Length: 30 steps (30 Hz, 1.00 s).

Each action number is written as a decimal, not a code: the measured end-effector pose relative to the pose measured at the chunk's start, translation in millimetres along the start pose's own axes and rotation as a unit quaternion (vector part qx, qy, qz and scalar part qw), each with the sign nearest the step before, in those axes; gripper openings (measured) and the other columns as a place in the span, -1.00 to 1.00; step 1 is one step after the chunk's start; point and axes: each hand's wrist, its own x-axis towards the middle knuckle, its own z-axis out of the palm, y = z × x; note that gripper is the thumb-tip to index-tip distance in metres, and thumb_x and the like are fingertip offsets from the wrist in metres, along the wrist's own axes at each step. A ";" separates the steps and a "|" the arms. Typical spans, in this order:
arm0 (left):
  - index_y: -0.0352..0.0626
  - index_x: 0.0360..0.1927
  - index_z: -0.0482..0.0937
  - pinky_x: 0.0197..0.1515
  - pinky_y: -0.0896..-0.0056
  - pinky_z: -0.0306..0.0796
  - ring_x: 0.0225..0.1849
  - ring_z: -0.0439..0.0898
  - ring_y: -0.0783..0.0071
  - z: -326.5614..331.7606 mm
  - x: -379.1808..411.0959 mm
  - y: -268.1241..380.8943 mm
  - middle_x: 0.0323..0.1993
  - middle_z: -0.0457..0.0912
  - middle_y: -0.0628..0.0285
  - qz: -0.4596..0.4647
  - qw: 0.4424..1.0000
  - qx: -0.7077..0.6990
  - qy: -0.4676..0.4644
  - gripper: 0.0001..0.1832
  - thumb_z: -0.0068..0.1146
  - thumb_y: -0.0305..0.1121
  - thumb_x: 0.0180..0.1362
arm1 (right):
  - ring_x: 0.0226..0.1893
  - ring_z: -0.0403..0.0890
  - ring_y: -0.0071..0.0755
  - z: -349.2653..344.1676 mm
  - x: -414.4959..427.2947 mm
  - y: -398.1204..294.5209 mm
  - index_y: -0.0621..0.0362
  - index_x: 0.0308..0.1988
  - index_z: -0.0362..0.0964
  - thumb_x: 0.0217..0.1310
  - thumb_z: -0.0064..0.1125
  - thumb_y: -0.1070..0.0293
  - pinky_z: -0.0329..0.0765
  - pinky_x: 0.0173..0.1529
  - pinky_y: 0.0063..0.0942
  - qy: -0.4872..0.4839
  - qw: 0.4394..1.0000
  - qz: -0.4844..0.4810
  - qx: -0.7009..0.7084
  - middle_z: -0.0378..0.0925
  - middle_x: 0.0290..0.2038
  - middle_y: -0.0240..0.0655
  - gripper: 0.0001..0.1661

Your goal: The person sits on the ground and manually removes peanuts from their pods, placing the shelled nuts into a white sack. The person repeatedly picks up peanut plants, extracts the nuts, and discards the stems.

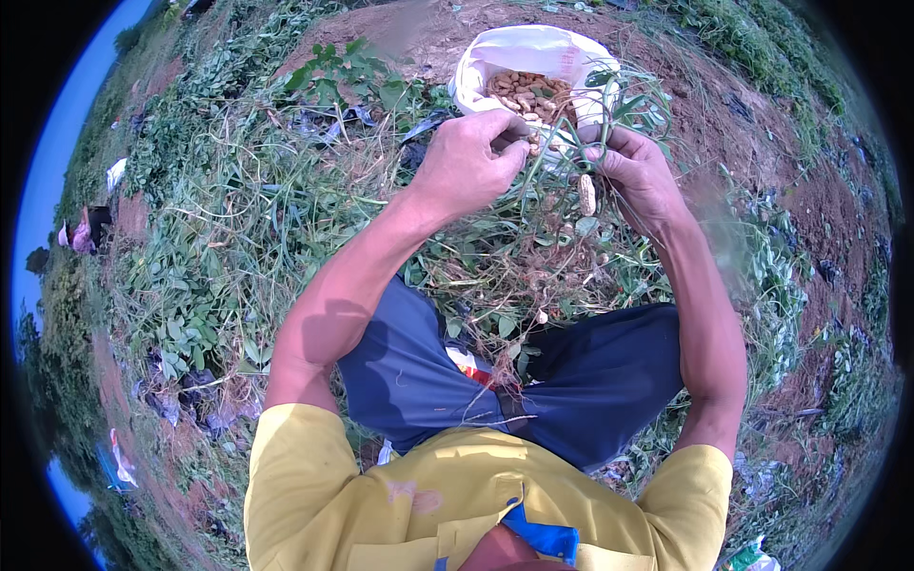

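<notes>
My right hand grips the green stems of a pulled peanut plant. One peanut pod hangs from the plant just below those fingers. My left hand is at the near rim of a white woven sack, its thumb and fingertips closed around a small pod. The sack lies open beyond both hands, with many harvested peanuts inside. Tangled roots and vines spread below my hands and between my legs.
Cut peanut vines cover the ground at the left. Torn dark plastic film lies near the sack. Bare reddish soil stretches to the right. Another person is bent over far off at the left, near a white bag.
</notes>
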 end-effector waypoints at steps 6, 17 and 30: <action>-0.35 0.20 0.44 0.14 0.37 0.48 0.05 0.59 0.41 7.6 6.1 -25.9 0.01 0.62 0.13 -0.064 0.968 -0.229 -0.083 -0.43 0.34 -0.28 0.18 | -0.22 0.63 -0.45 15.9 3.0 -0.4 0.38 0.01 0.48 0.19 0.28 0.50 0.60 -0.03 -0.47 -0.023 1.000 0.006 0.011 0.63 -0.16 -0.19 -0.61; -0.28 -0.13 0.56 -0.34 0.48 0.32 -0.41 0.38 0.64 16.5 -6.4 -23.6 -0.45 0.48 0.43 -0.084 0.940 -0.276 -0.184 -0.77 0.01 -0.32 0.38 | -0.30 0.57 -0.57 27.0 6.7 3.6 0.23 -0.06 0.59 0.10 0.44 0.26 0.47 -0.20 -0.46 0.021 0.997 0.038 -0.070 0.65 -0.28 -0.35 -0.57; -0.30 -0.28 0.63 -0.26 0.09 0.51 -0.40 0.65 0.10 40.0 10.2 -46.4 -0.46 0.64 -0.04 -0.004 0.982 0.112 -0.151 -0.71 0.02 -0.25 0.30 | -0.58 0.46 -0.64 39.3 10.2 14.5 0.29 -0.20 0.63 0.28 0.22 0.25 0.38 -0.51 -0.53 0.089 0.957 -0.082 -0.262 0.57 -0.54 -0.37 -0.70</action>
